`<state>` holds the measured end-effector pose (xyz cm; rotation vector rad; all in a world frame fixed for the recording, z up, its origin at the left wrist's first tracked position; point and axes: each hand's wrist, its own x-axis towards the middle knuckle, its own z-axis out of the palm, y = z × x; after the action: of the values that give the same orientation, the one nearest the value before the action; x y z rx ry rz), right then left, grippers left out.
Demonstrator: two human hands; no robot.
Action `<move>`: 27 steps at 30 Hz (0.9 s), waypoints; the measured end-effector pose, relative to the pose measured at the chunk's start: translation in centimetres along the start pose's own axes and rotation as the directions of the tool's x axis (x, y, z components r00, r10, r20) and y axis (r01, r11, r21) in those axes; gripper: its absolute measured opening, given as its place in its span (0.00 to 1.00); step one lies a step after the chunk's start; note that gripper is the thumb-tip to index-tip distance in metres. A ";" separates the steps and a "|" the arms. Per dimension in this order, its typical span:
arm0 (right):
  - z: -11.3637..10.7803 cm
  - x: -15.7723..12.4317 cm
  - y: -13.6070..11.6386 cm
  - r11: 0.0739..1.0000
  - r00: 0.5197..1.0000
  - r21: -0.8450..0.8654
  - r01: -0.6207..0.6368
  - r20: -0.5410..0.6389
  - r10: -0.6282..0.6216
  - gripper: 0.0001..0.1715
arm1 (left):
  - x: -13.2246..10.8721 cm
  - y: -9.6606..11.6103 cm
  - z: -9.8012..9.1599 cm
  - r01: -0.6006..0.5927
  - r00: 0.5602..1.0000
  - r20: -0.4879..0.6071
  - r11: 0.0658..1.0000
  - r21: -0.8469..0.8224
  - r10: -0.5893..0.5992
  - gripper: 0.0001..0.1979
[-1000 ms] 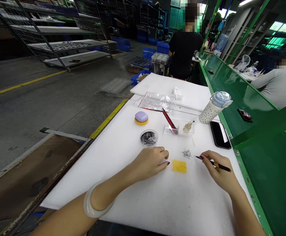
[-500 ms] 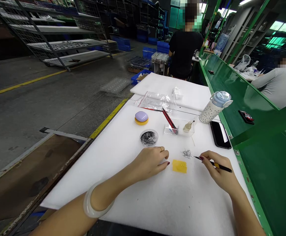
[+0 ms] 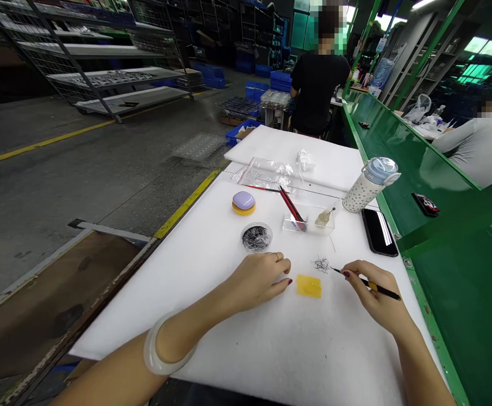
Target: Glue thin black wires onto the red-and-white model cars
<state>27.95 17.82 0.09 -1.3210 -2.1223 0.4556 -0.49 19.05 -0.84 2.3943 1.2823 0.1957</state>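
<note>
A factory floor spreads out beyond a white foam mat (image 3: 212, 332), with metal shelving (image 3: 80, 62) and blue crates (image 3: 257, 90) far past its far end; a co-worker in a black shirt (image 3: 317, 84) stands beyond the mat, and another in a grey top (image 3: 486, 152) sits across a green workbench (image 3: 440, 293) along its right edge. On that bench side of the mat stand a dotted insulated bottle (image 3: 366, 189) and a black phone (image 3: 379, 232); at the mat's far end lie a clear acrylic tray (image 3: 309, 224) holding red-handled brushes (image 3: 292, 208), and a round clear dish of black fibres (image 3: 256, 237).

Near the mat's middle, the left hand (image 3: 258, 280) rests loosely curled and empty, just beside a yellow square pad (image 3: 309, 286); the right hand (image 3: 370, 287) grips a slim black tool (image 3: 381, 291) like a pen, its fine tip just beside a small loose pile of dark fibres (image 3: 322, 264); whether it touches them is too small to tell. Holding the tool close to its tip with the hand low on the foam gives steady, fine control.
</note>
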 end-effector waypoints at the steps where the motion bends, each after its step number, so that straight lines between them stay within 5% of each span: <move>1: 0.1 0.0 0.0 1.000 1.000 0.004 0.004 -0.003 -0.004 0.13 | 0.0 0.0 0.0 -0.002 1.000 -0.005 1.000 -0.001 0.002 0.07; 27: 0.2 -0.1 0.2 0.998 0.999 -0.060 0.034 0.000 -0.034 0.12 | 0.0 0.3 -0.2 0.019 0.999 0.048 1.000 0.023 -0.020 0.08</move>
<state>28.00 17.85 -0.25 -1.3150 -2.1693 0.3798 -0.33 19.02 -0.57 2.3898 1.2914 0.1174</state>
